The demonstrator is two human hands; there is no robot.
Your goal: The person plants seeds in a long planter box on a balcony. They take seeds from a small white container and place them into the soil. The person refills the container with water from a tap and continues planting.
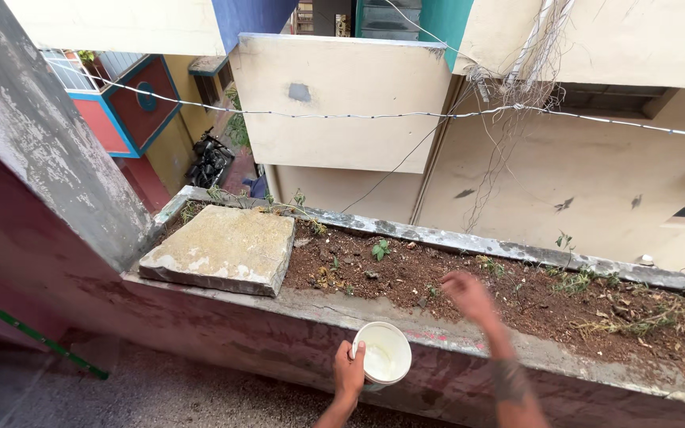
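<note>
My left hand (pixel 349 369) grips the rim of a small white bowl (pixel 384 353), held just in front of the concrete ledge. The bowl's inside looks pale and almost bare. My right hand (pixel 468 295) is stretched out over the soil bed (pixel 469 277) of the ledge planter, blurred by motion, fingers loosely curled; whether anything is in it cannot be made out. Small green seedlings (pixel 380 250) grow in the brown soil ahead of both hands.
A flat stone slab (pixel 223 247) lies on the left end of the planter. The concrete rim (pixel 334 305) runs across in front of me. Beyond are building walls, hanging wires (pixel 406 115) and a drop to an alley with a parked motorbike (pixel 209 162).
</note>
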